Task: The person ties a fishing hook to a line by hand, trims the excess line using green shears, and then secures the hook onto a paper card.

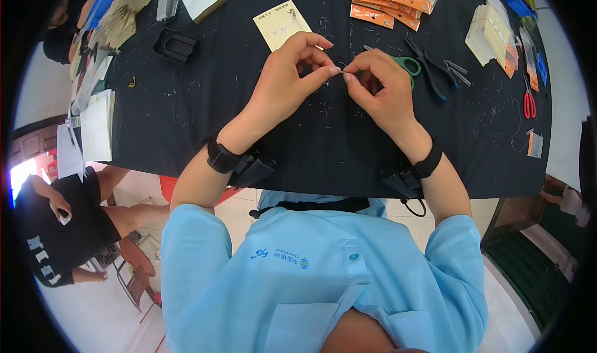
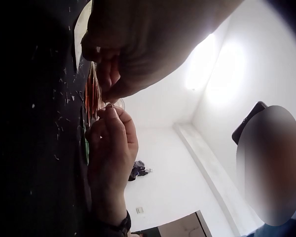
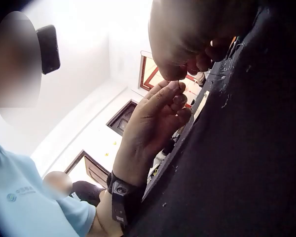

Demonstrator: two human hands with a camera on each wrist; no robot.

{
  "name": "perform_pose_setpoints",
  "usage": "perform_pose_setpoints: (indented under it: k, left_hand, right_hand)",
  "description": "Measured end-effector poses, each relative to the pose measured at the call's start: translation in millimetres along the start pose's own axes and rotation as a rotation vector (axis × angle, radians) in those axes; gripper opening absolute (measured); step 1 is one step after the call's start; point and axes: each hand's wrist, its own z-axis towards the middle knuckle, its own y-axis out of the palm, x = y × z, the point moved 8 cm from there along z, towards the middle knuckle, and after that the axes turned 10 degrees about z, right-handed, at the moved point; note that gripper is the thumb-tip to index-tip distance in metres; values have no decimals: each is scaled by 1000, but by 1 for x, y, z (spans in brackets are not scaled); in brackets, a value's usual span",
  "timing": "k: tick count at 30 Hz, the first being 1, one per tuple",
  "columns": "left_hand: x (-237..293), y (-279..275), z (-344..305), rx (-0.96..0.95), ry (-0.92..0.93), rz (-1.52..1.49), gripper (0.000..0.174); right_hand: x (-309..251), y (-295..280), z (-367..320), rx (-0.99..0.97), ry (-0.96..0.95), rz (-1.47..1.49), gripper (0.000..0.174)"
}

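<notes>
Over the black-covered table, my left hand (image 1: 289, 76) and right hand (image 1: 384, 92) meet fingertip to fingertip. Thumb and forefinger of each pinch a tiny thin piece (image 1: 341, 72), almost wholly hidden by the fingertips; I cannot tell its kind. The left hand's other fingers are bent loosely, and the right hand's are curled in toward the palm. Just beyond the left hand lies a pale yellow card (image 1: 277, 24) with small metal bits and writing on it. Beside the right hand are green-handled scissors (image 1: 415, 67) and dark pliers (image 1: 431, 67) with blue handle ends.
Orange packets (image 1: 373, 14) lie piled at the far side. A black tray (image 1: 175, 46) stands left. Cream cards (image 1: 488, 34) and red-handled scissors (image 1: 529, 104) lie right. Small wire-like scraps dot the black cloth (image 1: 323, 148). Another person (image 1: 65, 219) is at the left.
</notes>
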Motion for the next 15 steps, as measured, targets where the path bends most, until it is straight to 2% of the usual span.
perform_pose_setpoints:
  k: [3,6,12,15]
  left_hand:
    - [-1,1,0,-25,-2,-5,31]
    - [3,-2,0,27,51,-20,33]
    - [1,0,-1,-27,-12,-28,23]
    - [-2,6,-1,-114,-38,34,16]
  right_hand:
    - [-1,0,0,5,-3,4,10]
    - [-1,-1,0,13,-6,16,10]
    - [-1,-4,0,43,-21,41,10]
    - [-2,-4,0,54,-26,47,10]
